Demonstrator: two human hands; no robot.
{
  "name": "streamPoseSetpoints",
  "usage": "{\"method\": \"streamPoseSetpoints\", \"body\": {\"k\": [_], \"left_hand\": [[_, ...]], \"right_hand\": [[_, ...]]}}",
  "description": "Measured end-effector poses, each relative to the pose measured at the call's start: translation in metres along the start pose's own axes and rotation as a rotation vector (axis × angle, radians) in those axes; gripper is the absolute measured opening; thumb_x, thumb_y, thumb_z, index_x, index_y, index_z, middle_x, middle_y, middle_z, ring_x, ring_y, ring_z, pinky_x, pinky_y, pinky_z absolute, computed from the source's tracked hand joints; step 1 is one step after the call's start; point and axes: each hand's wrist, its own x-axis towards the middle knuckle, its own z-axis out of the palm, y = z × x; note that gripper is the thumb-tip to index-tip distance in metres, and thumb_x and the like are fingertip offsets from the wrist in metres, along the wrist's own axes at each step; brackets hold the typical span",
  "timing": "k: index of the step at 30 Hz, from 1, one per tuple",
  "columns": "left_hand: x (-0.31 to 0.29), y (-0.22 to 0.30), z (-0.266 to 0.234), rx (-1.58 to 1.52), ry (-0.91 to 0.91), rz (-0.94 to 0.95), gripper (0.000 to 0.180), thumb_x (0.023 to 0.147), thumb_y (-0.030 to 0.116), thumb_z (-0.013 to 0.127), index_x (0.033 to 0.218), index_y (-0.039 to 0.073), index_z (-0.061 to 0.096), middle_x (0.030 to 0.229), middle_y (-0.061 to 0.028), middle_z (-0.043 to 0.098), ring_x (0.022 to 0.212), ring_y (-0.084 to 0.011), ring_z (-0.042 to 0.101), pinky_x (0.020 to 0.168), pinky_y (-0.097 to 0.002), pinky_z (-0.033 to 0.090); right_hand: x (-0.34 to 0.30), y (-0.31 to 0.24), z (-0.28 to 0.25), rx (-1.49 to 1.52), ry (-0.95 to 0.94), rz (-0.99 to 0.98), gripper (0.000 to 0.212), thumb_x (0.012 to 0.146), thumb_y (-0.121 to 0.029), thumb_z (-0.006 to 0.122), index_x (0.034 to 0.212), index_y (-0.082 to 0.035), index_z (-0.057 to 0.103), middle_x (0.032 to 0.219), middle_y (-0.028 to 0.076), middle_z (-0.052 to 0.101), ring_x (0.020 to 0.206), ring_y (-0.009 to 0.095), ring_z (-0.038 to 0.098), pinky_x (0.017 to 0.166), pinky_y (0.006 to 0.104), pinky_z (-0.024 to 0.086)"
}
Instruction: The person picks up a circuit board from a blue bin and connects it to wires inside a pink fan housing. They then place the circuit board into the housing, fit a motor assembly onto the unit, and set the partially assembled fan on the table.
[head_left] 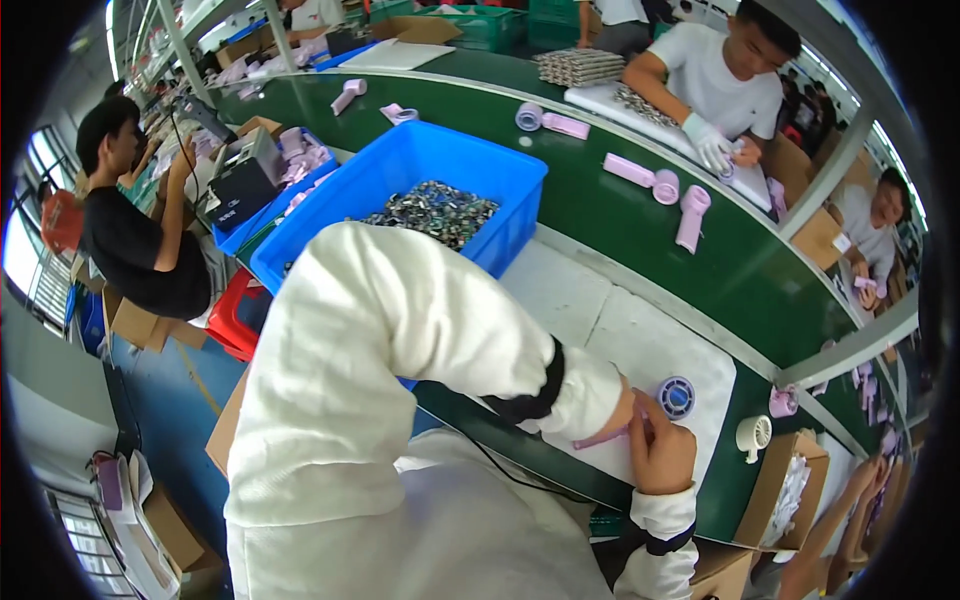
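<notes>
Both my hands are together over the white mat point(690, 350) at the bench's near right. My left hand point(622, 406), reaching across in a white sleeve, is bent over a pink handheld fan point(598, 438); its fingers are largely hidden. Closed around the same part from the right is my right hand point(664, 450), thumb and fingers pressed together. A round lavender fan head point(676, 398) with a dark grille lies just beyond my fingers, in line with the pink handle. My hands cover the place where the two would join.
A blue bin point(520, 205) of small metal parts stands left of the mat. Pink fans point(692, 218) lie along the green belt point(590, 185). A cream fan point(753, 436) and a carton point(800, 490) of white pieces are at right. Co-workers sit across and at left.
</notes>
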Motion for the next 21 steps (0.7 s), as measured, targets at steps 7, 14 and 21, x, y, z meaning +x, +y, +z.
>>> {"method": "streamPoseSetpoints", "body": {"k": [7,14,21], "left_hand": [[-0.037,0.011,-0.077,0.252,-0.089,0.115,0.011,0.066,0.012,0.073,0.070,0.003,0.067,0.071,-0.0141,0.068,0.064,-0.0326,0.067,0.063,-0.0421,0.052],[-0.114,-0.039,-0.233,-0.531,0.382,-0.207,0.052,0.092,0.046,0.069,0.123,0.004,0.069,0.099,-0.0106,0.073,0.083,-0.0245,0.072,0.079,-0.0391,0.058],[-0.233,-0.064,-0.232,-0.516,0.633,-0.588,0.045,0.096,0.032,0.071,0.131,0.006,0.061,0.105,-0.0113,0.069,0.091,-0.0240,0.068,0.083,-0.0362,0.055]], "right_hand": [[0.000,0.006,0.005,-0.028,-0.053,-0.075,0.017,0.090,-0.012,0.072,0.105,-0.005,0.076,0.059,0.012,0.062,0.050,0.024,0.062,0.051,0.0353,0.046],[-0.006,-0.004,-0.005,0.246,-0.064,0.044,0.013,0.090,-0.011,0.073,0.101,-0.005,0.077,0.056,0.010,0.057,0.044,0.018,0.049,0.048,0.0307,0.038],[-0.019,0.010,0.000,0.198,0.007,0.017,0.013,0.092,-0.009,0.071,0.103,-0.004,0.076,0.060,0.009,0.059,0.047,0.015,0.050,0.048,0.0297,0.037]]}}
